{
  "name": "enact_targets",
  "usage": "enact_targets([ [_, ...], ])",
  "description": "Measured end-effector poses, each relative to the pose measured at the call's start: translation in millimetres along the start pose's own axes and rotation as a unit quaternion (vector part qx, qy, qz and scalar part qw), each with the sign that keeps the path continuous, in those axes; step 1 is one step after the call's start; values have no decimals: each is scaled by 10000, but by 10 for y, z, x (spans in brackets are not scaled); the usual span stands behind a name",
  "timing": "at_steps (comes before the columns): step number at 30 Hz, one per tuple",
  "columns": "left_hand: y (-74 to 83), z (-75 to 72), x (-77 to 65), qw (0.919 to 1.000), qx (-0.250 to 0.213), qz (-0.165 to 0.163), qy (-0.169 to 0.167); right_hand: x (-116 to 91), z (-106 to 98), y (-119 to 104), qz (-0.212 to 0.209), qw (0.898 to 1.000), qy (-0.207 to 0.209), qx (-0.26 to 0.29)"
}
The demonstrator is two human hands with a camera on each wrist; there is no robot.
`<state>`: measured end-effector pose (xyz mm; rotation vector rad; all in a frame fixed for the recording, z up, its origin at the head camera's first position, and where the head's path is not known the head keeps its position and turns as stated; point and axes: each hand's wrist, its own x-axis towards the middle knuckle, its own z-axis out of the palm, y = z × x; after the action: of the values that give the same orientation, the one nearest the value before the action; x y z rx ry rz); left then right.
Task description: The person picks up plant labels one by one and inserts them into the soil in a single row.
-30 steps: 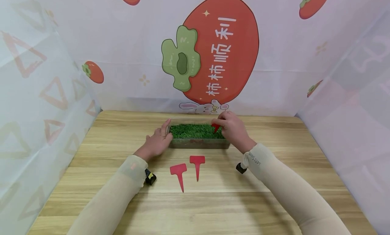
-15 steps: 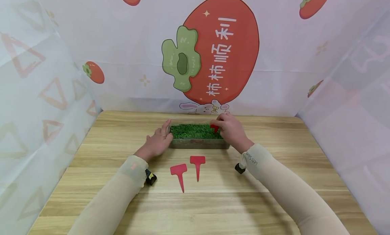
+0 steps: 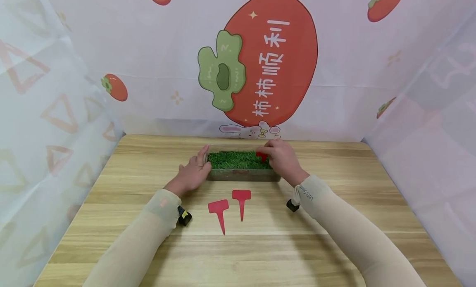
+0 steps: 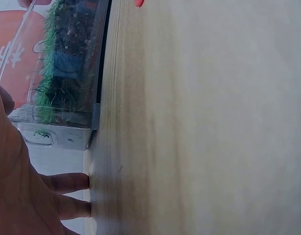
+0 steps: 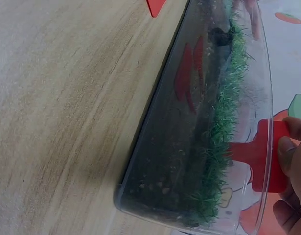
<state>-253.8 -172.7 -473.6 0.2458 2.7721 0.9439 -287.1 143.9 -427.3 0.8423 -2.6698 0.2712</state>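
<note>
A clear rectangular box (image 3: 243, 175) of soil topped with green artificial grass (image 3: 234, 160) stands near the back of the table. My right hand (image 3: 283, 158) pinches the broad head of a red T-shaped plant label (image 5: 265, 152) at the box's right end. The label's stem runs down into the grass, its tip hidden there. At the other end, my left hand (image 3: 191, 174) touches the box's left side with fingers spread; in the left wrist view some fingertips (image 4: 74, 182) rest on the table. Two more red plant labels, one left (image 3: 218, 207) and one right (image 3: 241, 195), lie in front.
The wooden table (image 3: 260, 254) has printed cloth walls behind and at both sides; the back cloth (image 3: 163, 109) hangs close behind the box. A dark wrist camera sits under each sleeve, the left one (image 3: 184, 216) and the right one (image 3: 292, 205).
My right hand and its plant label have moved slightly left and down towards the grass, then held nearly still. My left hand stays in place at the box, and the two lying labels have not moved.
</note>
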Motion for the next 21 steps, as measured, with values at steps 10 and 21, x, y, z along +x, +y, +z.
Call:
enact_targets([
  [10,9,-2,8,10000,-20,-5,37,-15,7,16,-8,10000,86,-21],
  [21,-16,7,14,10000,-8,-37,-25,-43,-9,19,-261,9995,108,-129],
])
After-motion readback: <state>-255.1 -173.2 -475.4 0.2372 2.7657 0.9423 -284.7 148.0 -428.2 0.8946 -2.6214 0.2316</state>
